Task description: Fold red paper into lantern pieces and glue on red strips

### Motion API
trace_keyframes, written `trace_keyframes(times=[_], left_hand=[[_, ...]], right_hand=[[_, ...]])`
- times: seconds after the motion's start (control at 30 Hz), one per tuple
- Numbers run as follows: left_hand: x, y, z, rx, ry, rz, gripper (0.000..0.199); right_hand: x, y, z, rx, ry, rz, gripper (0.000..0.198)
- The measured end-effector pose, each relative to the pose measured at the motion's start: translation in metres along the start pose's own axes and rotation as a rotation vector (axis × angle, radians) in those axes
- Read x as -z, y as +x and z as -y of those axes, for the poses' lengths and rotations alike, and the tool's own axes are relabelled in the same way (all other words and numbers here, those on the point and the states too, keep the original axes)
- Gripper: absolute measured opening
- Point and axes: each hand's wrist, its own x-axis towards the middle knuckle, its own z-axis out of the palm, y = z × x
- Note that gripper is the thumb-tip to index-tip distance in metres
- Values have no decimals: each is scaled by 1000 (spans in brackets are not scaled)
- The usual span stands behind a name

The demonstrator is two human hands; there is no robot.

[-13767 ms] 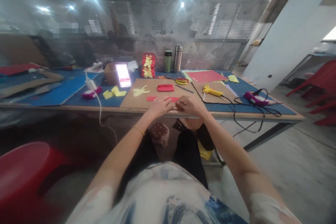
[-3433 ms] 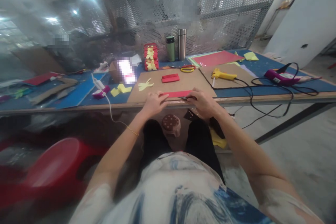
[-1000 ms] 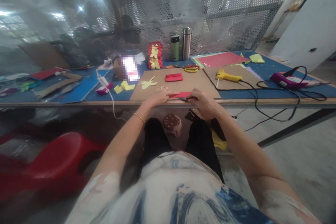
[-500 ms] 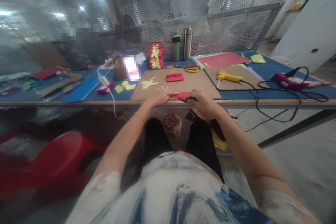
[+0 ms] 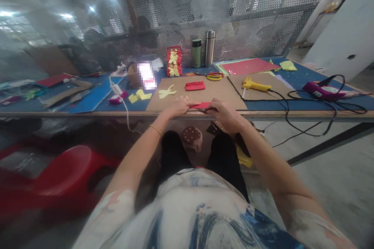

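A small red sheet (image 5: 200,105) lies at the front edge of the brown cardboard (image 5: 175,85), between my two hands. My left hand (image 5: 179,106) holds its left end down, forefinger stretched along it and thumb near the table edge. With curled fingers, my right hand (image 5: 219,109) grips a thin dark tool (image 5: 201,111) at the sheet's right end; its kind is not clear. Just beyond the hands rests a folded red piece (image 5: 195,85). Pale yellow strips (image 5: 167,92) lie crossed on the cardboard to the left.
Yellow-handled scissors (image 5: 214,77), a green bottle (image 5: 196,53) and a steel flask (image 5: 209,48) are at the back, beside stacked red pieces with yellow bows (image 5: 174,61). Rightward lie a yellow glue gun (image 5: 255,85) and its black cord. A lit screen (image 5: 147,75) stands left.
My right hand and the dark tool have shifted slightly left along the red sheet. My left hand stays in place.
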Motion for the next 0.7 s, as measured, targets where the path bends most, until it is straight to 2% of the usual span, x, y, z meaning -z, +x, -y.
trace_keyframes(times=[0.13, 0.27, 0.47, 0.7], left_hand=[[2, 1, 3, -3, -19, 4, 65], [11, -5, 16, -85, -82, 21, 58], [19, -14, 36, -84, 18, 10, 47], [19, -13, 35, -96, 8, 37, 50]], right_hand=[[2, -2, 1, -8, 3, 5, 18], [4, -4, 4, -27, 3, 23, 17], [6, -4, 6, -16, -3, 25, 18], [-7, 9, -4, 10, 7, 13, 15]])
